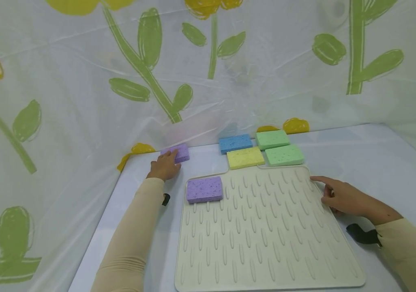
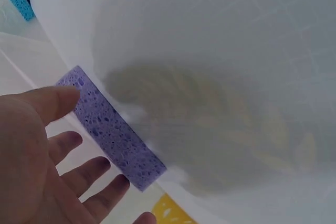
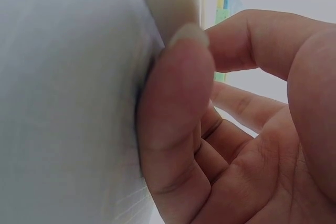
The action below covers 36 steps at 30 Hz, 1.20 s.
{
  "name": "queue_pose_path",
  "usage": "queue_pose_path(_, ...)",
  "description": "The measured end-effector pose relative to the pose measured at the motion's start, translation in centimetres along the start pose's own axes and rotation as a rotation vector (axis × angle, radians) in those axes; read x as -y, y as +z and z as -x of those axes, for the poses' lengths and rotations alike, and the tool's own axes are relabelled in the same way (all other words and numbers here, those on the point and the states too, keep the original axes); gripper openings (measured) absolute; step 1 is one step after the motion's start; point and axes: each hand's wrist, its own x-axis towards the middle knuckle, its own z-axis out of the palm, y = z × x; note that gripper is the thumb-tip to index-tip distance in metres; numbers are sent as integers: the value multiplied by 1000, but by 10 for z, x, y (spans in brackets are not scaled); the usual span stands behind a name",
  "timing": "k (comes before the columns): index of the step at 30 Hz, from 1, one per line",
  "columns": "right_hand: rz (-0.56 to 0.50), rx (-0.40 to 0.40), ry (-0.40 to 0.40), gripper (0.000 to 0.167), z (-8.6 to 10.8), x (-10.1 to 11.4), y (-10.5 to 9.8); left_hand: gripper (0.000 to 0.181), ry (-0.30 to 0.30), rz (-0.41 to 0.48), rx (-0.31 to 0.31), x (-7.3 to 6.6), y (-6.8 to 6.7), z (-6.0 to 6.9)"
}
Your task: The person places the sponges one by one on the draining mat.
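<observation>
My left hand [image 1: 165,165] reaches to the table's back left, over a purple sponge [image 1: 183,153]. In the left wrist view, the thumb overlaps one end of this sponge [image 2: 113,135], and the other fingers lie loosely spread along its side. A second purple sponge [image 1: 204,189] lies flat on the back left corner of a cream ridged drying mat [image 1: 262,235]. At the mat's right edge is my right hand [image 1: 346,198], its index finger stretched out. The right wrist view has the thumb and a curled finger meeting at the mat's rim [image 3: 170,3]; the exact contact is partly hidden.
Behind the mat lie a blue sponge [image 1: 235,143], a yellow sponge [image 1: 245,157] and two green sponges, one farther back [image 1: 272,139] and one nearer [image 1: 285,155]. A flower-printed curtain [image 1: 266,81] hangs along the back of the white table [image 1: 372,158].
</observation>
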Motion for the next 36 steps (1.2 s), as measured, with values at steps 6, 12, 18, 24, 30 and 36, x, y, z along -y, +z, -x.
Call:
queue_pose_path(6,13,3,-3,67,-1,-1,0,62,13,-13,-6,0,2,-2)
queue_pose_path(12,30,-1,1,68,-1,0,-1,60,-1,-25,-16,0,3,-3)
queue_pose_path(18,32,1,-1,68,-1,1,0,59,1,-35,-34,1,5,0)
queue_pose_path(24,42,-1,8,68,-2,2,0,57,9,-47,-47,1,4,6)
queue_pose_path(30,47,-2,9,68,-2,2,0,57,11,-80,-108,3,5,9)
queue_pose_path(36,48,-1,18,69,0,2,1,58,-10,-130,-115,4,6,10)
